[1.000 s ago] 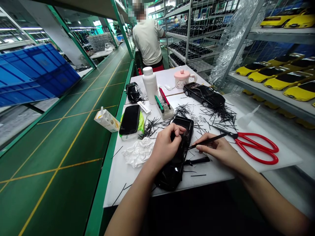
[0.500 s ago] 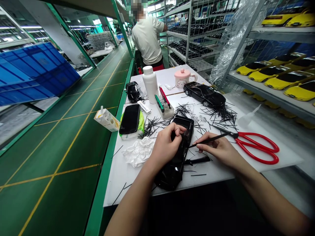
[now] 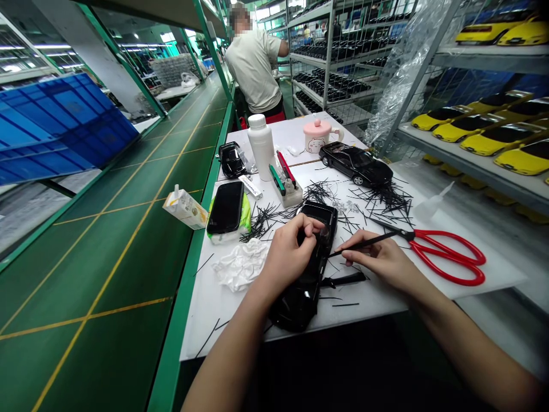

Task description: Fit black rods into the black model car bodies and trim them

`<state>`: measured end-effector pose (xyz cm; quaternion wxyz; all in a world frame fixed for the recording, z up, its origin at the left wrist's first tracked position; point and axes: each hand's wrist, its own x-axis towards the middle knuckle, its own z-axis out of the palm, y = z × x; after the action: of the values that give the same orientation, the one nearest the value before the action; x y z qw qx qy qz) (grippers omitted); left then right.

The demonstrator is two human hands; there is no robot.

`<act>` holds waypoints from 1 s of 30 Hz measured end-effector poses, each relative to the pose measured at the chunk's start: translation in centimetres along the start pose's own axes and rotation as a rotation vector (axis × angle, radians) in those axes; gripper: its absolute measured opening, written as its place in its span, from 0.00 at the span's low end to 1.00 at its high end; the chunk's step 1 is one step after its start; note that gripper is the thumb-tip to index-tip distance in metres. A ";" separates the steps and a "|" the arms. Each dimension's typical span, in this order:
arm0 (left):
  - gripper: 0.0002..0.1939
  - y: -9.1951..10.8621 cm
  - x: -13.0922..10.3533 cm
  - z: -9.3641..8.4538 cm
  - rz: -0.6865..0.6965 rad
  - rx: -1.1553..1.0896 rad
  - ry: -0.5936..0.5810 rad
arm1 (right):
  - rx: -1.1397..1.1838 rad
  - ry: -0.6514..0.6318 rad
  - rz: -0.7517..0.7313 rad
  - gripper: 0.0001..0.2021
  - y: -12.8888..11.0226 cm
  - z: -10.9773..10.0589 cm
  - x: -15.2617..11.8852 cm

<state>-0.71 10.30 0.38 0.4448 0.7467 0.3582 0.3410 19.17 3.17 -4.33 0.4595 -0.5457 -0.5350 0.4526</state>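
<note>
A glossy black model car [image 3: 300, 306] lies on the white table, its near end close to the table's front edge. My left hand [image 3: 294, 243] rests over its middle with curled fingers; whatever lies between the fingertips is hidden. My right hand [image 3: 384, 257] pinches a thin black stick-like tool [image 3: 364, 243], whose tip touches or nearly touches the car's right side. Just below that hand lies a dark, narrow part [image 3: 347, 280] beside the car. Red-handled scissors [image 3: 454, 257] rest to the right of my right hand, blades toward the car.
Black strips [image 3: 388, 197] lie scattered around another black model car [image 3: 358, 166]. Behind my left hand are crumpled tissue [image 3: 240, 266], a phone [image 3: 226, 209], a white bottle [image 3: 261, 146] and a mug [image 3: 317, 137]. A green conveyor [image 3: 128, 252] runs along the left; shelves hold yellow cars [image 3: 493, 137].
Both hands and the model car stay almost still. Yellow lines on the conveyor have shifted toward me. The person ahead has leaned slightly left.
</note>
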 end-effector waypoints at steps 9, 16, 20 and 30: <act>0.12 0.2 0.0 0.0 0.006 0.012 0.004 | -0.200 -0.044 -0.093 0.10 -0.7 -0.1 0.1; 0.12 0.4 0.1 0.0 -0.016 0.074 0.011 | -0.405 -0.078 -0.108 0.08 -2.3 0.1 0.3; 0.12 0.3 0.1 0.0 -0.028 0.090 0.007 | -0.467 -0.114 -0.141 0.05 -3.3 0.5 0.3; 0.11 0.0 0.2 0.0 -0.034 0.091 -0.023 | -0.514 -0.113 -0.257 0.03 -4.2 1.6 0.2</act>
<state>-0.59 10.51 0.40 0.4203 0.7639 0.3806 0.3081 16.87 3.44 -0.47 0.3290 -0.5459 -0.7217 0.2701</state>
